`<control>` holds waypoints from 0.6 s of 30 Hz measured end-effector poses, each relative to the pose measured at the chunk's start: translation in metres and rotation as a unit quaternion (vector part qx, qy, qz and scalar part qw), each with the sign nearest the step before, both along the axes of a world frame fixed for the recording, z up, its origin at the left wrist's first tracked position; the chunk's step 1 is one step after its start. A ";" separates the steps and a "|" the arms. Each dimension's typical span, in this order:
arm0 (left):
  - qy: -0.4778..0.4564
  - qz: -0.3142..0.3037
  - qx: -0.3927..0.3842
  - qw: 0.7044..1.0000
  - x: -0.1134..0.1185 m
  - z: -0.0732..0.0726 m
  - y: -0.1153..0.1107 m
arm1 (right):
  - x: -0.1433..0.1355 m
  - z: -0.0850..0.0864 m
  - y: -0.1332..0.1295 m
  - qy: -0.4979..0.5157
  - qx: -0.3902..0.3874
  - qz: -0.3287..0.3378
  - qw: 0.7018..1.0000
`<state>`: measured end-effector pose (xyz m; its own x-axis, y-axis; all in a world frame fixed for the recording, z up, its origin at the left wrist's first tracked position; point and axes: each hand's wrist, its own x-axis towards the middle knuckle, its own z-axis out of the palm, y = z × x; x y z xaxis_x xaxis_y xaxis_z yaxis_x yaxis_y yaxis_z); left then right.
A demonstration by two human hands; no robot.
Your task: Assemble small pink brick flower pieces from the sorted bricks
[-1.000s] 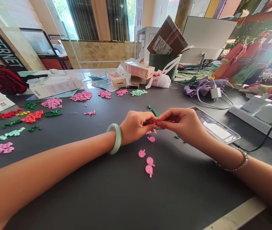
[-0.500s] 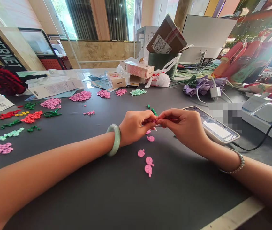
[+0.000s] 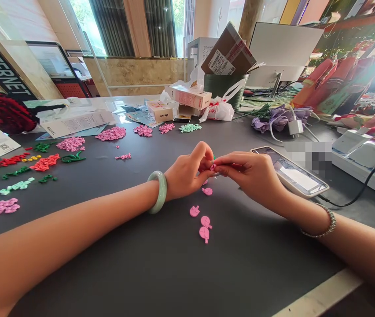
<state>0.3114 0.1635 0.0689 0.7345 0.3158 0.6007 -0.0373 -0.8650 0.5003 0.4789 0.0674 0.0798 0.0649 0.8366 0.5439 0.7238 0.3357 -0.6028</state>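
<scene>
My left hand (image 3: pixel 187 172), with a pale green bangle at the wrist, meets my right hand (image 3: pixel 253 174) above the dark table. A small pink plastic piece (image 3: pixel 213 167) is pinched between the fingertips of both hands. Fingers cover most of it, so its exact shape is hidden. Just beyond the fingertips shows a sliver of green (image 3: pixel 214 157). Below the hands lie several flat round pink pieces with short tabs, among them one nearest the fingers (image 3: pixel 207 191), a single one (image 3: pixel 194 211) and a touching pair (image 3: pixel 204 233).
Sorted piles cover the left: pink pieces (image 3: pixel 111 133), red pieces (image 3: pixel 45 162), mint pieces (image 3: pixel 16 186). A phone (image 3: pixel 293 174) with a cable lies beside my right hand, near a white power strip (image 3: pixel 365 163). Small boxes (image 3: pixel 159 111) and purple flowers (image 3: pixel 275 119) stand farther back.
My left index finger has bent upward, raising its knuckle, while the thumb stays by the pink piece. The green pieces behind the hands are now mostly covered. My right hand has barely moved.
</scene>
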 end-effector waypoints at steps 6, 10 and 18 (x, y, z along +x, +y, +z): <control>0.033 0.011 0.040 0.999 -0.001 -0.002 0.003 | 0.003 -0.001 0.000 -0.063 0.028 0.020 0.997; 0.055 0.024 0.052 0.997 -0.002 -0.003 0.004 | 0.003 -0.002 0.000 -0.087 0.046 0.022 0.995; 0.041 0.006 0.046 0.998 -0.001 -0.004 0.003 | 0.001 0.000 -0.001 -0.080 0.055 0.022 0.995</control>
<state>0.3107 0.1668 0.0648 0.7782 0.2715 0.5663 0.0113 -0.9076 0.4197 0.4794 0.0664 0.0796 -0.0656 0.7712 0.6332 0.7906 0.4274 -0.4386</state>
